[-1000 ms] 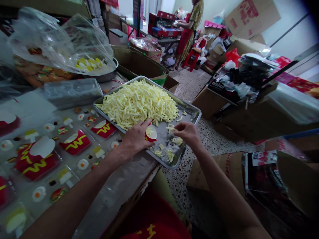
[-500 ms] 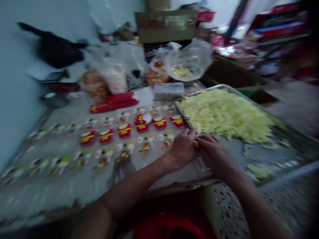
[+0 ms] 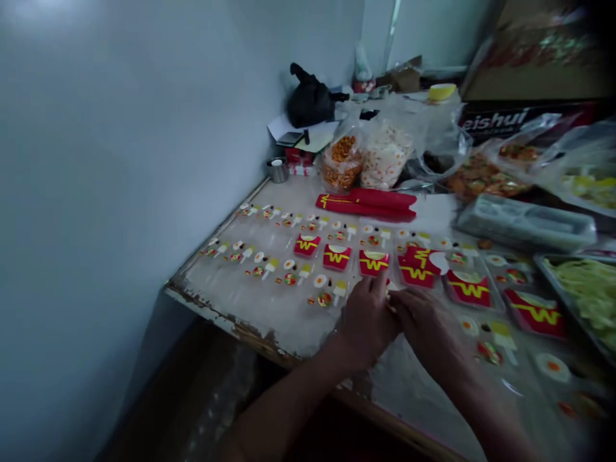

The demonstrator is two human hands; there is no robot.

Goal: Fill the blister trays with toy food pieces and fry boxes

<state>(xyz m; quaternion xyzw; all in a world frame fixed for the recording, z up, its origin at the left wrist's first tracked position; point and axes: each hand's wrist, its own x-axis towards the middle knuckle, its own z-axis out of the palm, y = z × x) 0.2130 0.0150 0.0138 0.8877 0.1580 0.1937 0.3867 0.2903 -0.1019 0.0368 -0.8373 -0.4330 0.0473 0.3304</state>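
My left hand (image 3: 369,316) and my right hand (image 3: 423,324) meet above the middle of the table, both with fingers closed. A small pale bit shows between the fingertips, too little to name. Just beyond them lies a row of small red packets (image 3: 374,262) with a yellow zigzag mark. A flat red carton piece (image 3: 416,268) with a white tab lies on one of them. Clear plastic trays in rows hold small fried-egg pieces (image 3: 320,281), popsicle-shaped pieces (image 3: 339,291) and round colourful pieces (image 3: 325,299).
A metal tray (image 3: 568,301) of pale yellow strips (image 3: 590,292) stands at the right edge. Behind are a red carton stack (image 3: 366,203), a bundle of clear plastic containers (image 3: 524,221) and bags of small pieces (image 3: 387,154). A wall (image 3: 168,128) borders the left.
The view has turned left, so the strip tray now sits at the right edge. My joined hands have moved left, from beside that tray to near the red packets.
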